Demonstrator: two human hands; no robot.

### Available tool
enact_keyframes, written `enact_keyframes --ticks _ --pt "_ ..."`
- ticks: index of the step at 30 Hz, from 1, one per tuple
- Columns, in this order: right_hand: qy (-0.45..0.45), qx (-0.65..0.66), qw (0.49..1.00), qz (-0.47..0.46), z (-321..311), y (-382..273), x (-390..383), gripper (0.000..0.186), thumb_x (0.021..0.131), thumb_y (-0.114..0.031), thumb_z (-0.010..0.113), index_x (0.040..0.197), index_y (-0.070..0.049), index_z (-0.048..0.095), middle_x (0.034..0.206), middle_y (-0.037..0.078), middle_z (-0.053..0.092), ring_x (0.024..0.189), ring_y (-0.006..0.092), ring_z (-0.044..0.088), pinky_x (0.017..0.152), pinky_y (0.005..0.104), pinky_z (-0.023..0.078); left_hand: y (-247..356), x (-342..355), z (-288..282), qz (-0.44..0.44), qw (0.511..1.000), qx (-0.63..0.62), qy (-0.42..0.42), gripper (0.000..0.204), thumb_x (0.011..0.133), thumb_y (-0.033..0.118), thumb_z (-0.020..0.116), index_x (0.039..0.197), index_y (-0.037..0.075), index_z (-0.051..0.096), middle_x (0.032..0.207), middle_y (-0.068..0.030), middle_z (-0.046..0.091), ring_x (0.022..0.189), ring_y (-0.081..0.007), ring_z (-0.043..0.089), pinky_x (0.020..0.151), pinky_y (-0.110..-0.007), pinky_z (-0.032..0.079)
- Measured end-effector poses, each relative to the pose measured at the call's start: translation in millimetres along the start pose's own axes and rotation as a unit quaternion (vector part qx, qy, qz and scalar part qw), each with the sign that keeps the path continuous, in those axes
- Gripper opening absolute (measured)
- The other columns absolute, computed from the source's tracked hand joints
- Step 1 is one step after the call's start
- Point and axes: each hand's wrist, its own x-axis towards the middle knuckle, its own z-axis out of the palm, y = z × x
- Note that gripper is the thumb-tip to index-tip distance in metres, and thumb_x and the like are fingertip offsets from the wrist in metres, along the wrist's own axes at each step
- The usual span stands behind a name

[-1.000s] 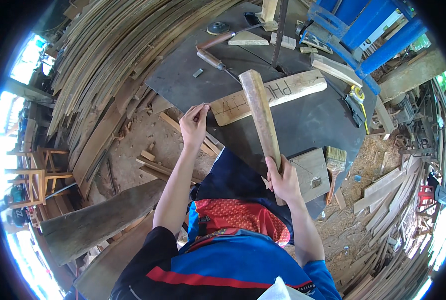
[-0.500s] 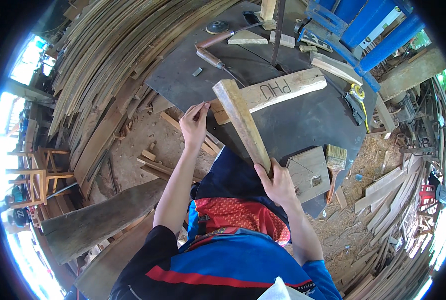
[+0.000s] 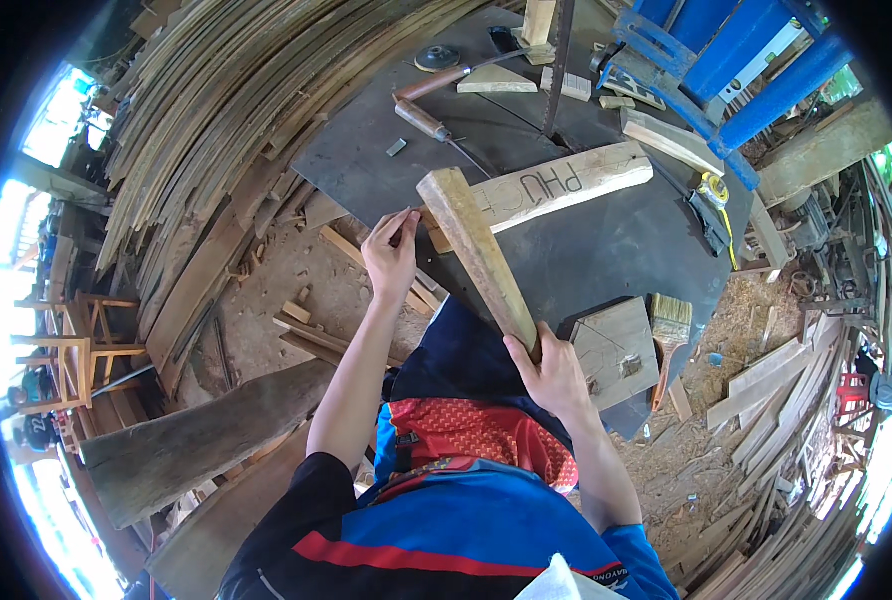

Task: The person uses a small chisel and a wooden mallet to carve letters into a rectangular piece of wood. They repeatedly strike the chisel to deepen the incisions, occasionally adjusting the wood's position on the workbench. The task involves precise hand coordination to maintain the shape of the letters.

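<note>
My right hand (image 3: 556, 378) is closed around the lower end of a thick, squared wooden stick (image 3: 481, 265), which slants up to the left. Behind that stick lies a pale wood block (image 3: 571, 187) with dark hand-drawn marks, flat on the dark metal table (image 3: 606, 260). Beside the block's left end, my left hand (image 3: 391, 255) has its thumb and fingers pinched together. Whatever sits in the pinch is too small to name. The stick's upper end covers part of the block's left portion.
A blue machine frame (image 3: 726, 80) and an upright saw blade (image 3: 560, 70) stand at the far side. On the table are a wooden-handled tool (image 3: 421, 118), a tape measure (image 3: 713, 188), a brush (image 3: 672, 315) and a squarish wood piece (image 3: 614, 352). Stacked planks (image 3: 226, 110) rise at left.
The upper end of the stick has shifted slightly left and down, and my right hand a little left with it. My left hand keeps its pinch beside the block.
</note>
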Motion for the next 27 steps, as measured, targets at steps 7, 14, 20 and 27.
enact_keyframes --ticks 7,14,20,27 --pt "0.028 0.002 1.0 -0.013 3 7 0 0.051 0.103 -0.044 0.066 0.104 0.007 0.061 0.07 0.032 0.066 0.073 0.0523 0.069 0.061 0.0562 0.054 1 -1 2 0.008 1.0 0.008 0.009 0.02 0.1 0.016 0.074 0.107 -0.002 0.079 0.094 -0.0094 0.077 0.074 -0.0154 0.067 0.07 -0.027 0.051" --pt "0.014 -0.01 0.999 -0.032 1 0 -1 0.05 0.103 -0.043 0.067 0.105 0.007 0.06 0.069 0.031 0.066 0.07 0.0513 0.069 0.058 0.0555 0.054 4 -1 2 0.035 0.999 0.026 0.011 0.018 0.098 0.014 0.076 0.106 -0.001 0.079 0.095 -0.0091 0.077 0.07 -0.0163 0.066 0.066 -0.028 0.051" --pt "0.037 -0.047 0.997 -0.055 3 -18 0 0.048 0.102 -0.043 0.068 0.098 0.004 0.058 0.064 0.026 0.065 0.06 0.0466 0.069 0.052 0.0526 0.055 1 -2 -5 0.095 0.993 0.067 -0.018 0.013 0.096 0.005 0.072 0.107 -0.001 0.078 0.098 -0.0099 0.076 0.07 -0.0199 0.068 0.066 -0.03 0.052" --pt "0.027 -0.117 0.991 -0.057 -6 -30 -3 0.05 0.102 -0.045 0.068 0.098 0.004 0.057 0.064 0.026 0.065 0.064 0.0477 0.069 0.056 0.0548 0.055 -7 0 -8 0.171 0.981 0.095 -0.017 0.013 0.09 -0.002 0.07 0.102 0.0 0.075 0.093 -0.0135 0.072 0.072 -0.0255 0.069 0.067 -0.033 0.053"
